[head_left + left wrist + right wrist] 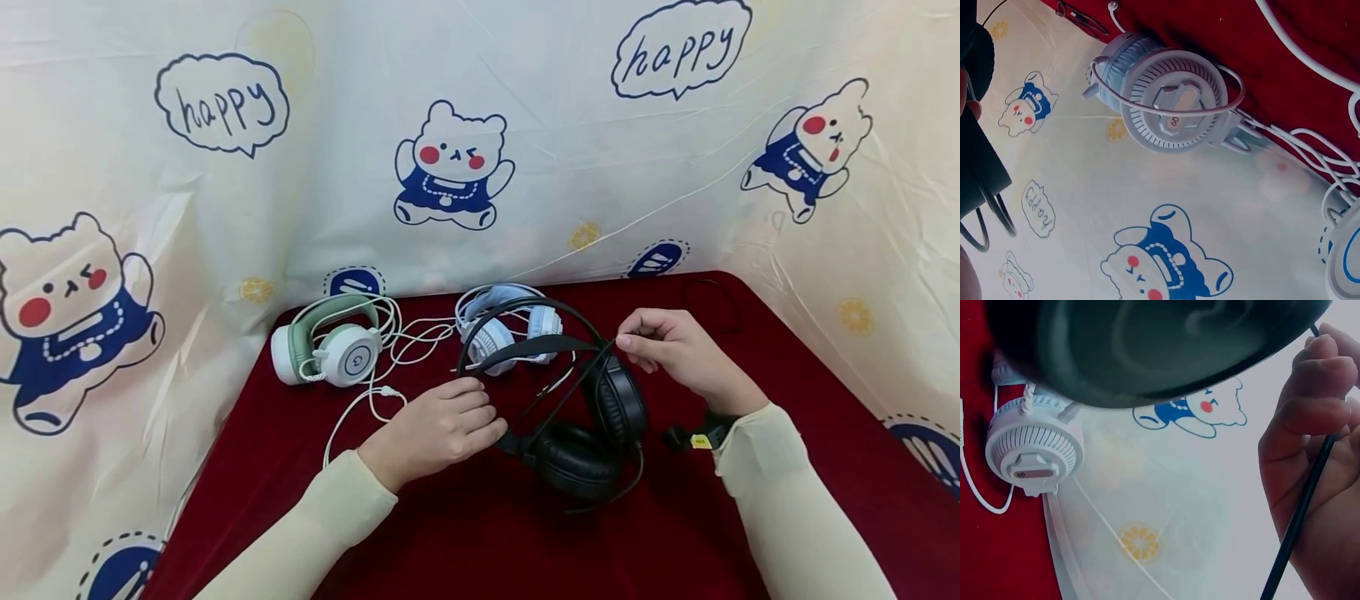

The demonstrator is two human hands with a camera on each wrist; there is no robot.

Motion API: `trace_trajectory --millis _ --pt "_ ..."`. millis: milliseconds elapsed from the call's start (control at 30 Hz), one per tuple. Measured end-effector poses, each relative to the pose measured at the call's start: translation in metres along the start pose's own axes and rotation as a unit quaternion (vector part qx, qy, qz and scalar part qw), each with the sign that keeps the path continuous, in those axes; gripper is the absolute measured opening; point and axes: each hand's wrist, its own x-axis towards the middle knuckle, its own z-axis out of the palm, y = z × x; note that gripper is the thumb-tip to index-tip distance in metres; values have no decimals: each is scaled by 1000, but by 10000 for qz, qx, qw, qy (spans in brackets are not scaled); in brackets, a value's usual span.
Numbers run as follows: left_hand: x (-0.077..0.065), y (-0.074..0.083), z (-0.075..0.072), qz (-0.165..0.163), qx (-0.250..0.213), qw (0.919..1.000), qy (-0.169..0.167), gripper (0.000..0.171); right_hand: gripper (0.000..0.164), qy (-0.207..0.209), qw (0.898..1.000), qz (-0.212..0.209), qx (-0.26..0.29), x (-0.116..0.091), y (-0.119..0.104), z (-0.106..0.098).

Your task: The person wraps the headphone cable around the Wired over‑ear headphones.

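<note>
Black over-ear headphones (617,400) are held tilted over the front middle of the table, ear cups toward the right. My left hand (438,427) grips their headband on the left side; dark parts of the headset (982,162) fill the left edge of the left wrist view. Between its thumb and fingers, my right hand (671,346) pinches the thin black cable (1304,515), which runs across the palm in the right wrist view. From there the cable slants down across the headband in the head view. A dark ear cup (1166,350) looms close to the right wrist camera.
White and green headphones (352,354) stand at the back left, their white cable looped over them. Pale blue and white headphones (491,342) sit behind the black pair. White cables tangle between them on the red cloth (480,550). A printed curtain (555,192) encloses the table's back and sides.
</note>
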Motion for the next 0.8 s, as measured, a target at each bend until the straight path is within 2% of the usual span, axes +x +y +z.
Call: trace_trajectory --millis 300,500,667,800 --pt "-1 -2 -5 44 77 10000 -43 42 6 62 10000 76 -17 1 12 -5" --pt "2 -3 -6 136 -4 9999 56 39 4 326 9992 -34 -208 6 23 -8" --pt "4 -4 -4 17 -114 9997 224 38 8 454 9981 -398 -92 16 41 -2" --pt "4 -2 0 -158 -289 9988 374 36 12 660 9969 -404 -128 21 49 1"
